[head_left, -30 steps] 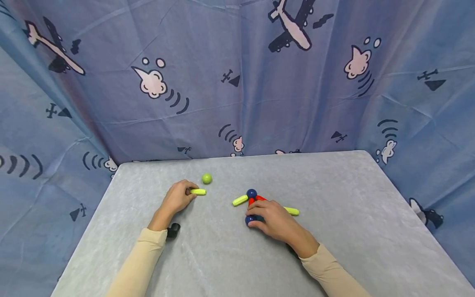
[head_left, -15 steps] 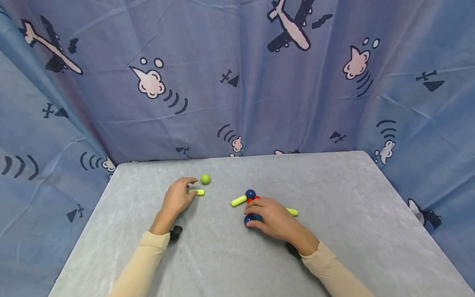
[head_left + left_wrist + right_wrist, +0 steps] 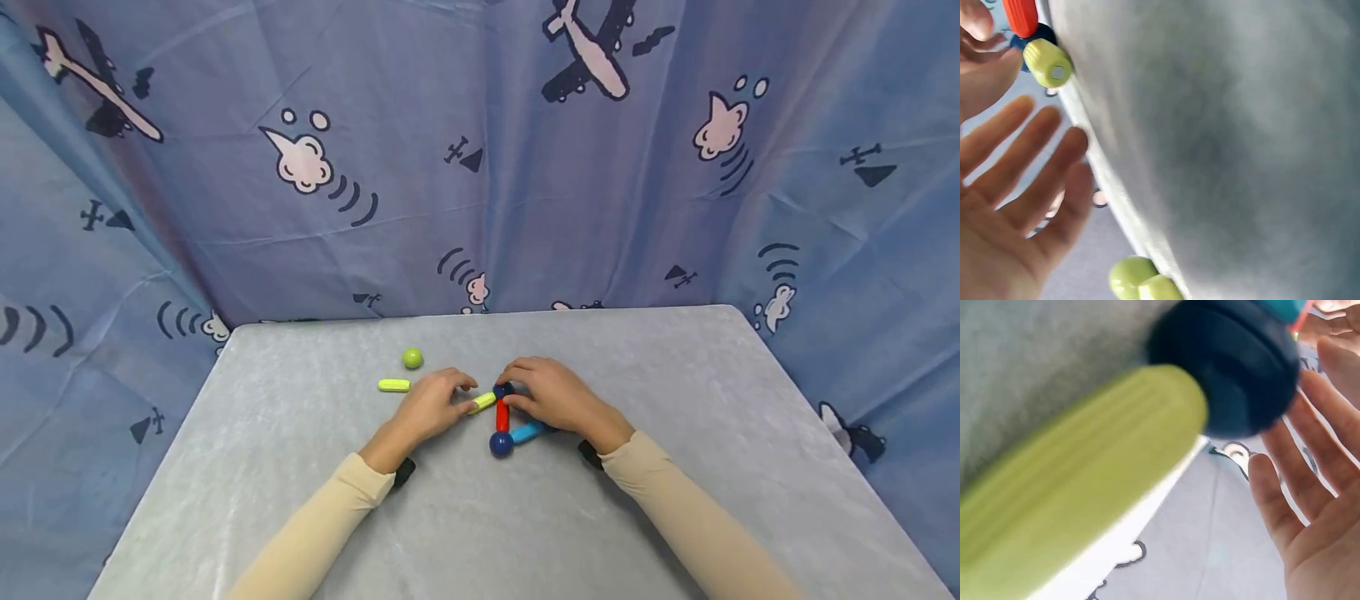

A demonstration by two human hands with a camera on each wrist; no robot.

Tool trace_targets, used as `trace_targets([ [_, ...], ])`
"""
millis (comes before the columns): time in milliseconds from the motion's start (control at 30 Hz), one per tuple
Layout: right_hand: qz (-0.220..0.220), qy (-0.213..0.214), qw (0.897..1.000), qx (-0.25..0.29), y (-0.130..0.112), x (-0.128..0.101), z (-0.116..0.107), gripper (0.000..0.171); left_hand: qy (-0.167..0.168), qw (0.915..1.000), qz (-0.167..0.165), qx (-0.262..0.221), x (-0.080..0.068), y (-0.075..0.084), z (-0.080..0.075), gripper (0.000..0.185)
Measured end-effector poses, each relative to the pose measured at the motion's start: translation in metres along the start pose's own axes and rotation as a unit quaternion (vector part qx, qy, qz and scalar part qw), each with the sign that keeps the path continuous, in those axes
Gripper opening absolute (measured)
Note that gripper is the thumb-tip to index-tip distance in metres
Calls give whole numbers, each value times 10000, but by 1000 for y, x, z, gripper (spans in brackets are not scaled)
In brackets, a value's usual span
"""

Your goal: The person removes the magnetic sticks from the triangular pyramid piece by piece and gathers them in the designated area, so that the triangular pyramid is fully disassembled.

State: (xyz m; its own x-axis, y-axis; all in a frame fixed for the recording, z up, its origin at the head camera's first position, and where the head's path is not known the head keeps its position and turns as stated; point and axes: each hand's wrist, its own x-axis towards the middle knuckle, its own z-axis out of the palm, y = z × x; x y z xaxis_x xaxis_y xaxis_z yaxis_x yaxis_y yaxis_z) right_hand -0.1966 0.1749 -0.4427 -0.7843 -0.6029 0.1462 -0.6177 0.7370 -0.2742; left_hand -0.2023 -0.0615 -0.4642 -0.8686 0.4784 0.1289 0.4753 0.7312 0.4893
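Observation:
My right hand (image 3: pixel 558 396) pinches a dark blue ball (image 3: pixel 503 390) between thumb and index finger. From that ball a yellow-green rod (image 3: pixel 483 403) juts left and a red rod (image 3: pixel 502 417) runs down to a second blue ball (image 3: pixel 501 443). A light blue rod (image 3: pixel 528 432) leads from there under the right hand. Close up in the right wrist view, a blue ball (image 3: pixel 1222 375) joins another yellow-green rod (image 3: pixel 1085 481). My left hand (image 3: pixel 431 408) has its thumb at the left rod's free end, its fingers extended and apart in the left wrist view.
A loose yellow-green rod (image 3: pixel 393 385) lies left of the left hand, with a green ball (image 3: pixel 412 358) just behind it. The grey table (image 3: pixel 315 517) ends at a patterned blue curtain (image 3: pixel 375 208) at the back and sides.
My left hand let go of the loose rod and moved right to the joined pieces. The right hand shifted from the nearer blue ball to the farther one, uncovering the red and light blue rods.

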Motion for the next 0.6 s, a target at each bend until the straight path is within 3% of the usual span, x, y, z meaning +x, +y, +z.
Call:
trace_targets([
  [267, 474, -146, 9985, 228, 6, 0, 19, 30, -58, 9986, 316, 416, -1, 0, 10, 33],
  [467, 599, 89, 9973, 420, 3, -1, 25, 28, -115, 9975, 324, 620, -3, -1, 13, 28],
  [600, 670, 146, 9968, 409, 1, 0, 26, 28, -118, 9985, 237, 487, -4, -3, 12, 27],
])
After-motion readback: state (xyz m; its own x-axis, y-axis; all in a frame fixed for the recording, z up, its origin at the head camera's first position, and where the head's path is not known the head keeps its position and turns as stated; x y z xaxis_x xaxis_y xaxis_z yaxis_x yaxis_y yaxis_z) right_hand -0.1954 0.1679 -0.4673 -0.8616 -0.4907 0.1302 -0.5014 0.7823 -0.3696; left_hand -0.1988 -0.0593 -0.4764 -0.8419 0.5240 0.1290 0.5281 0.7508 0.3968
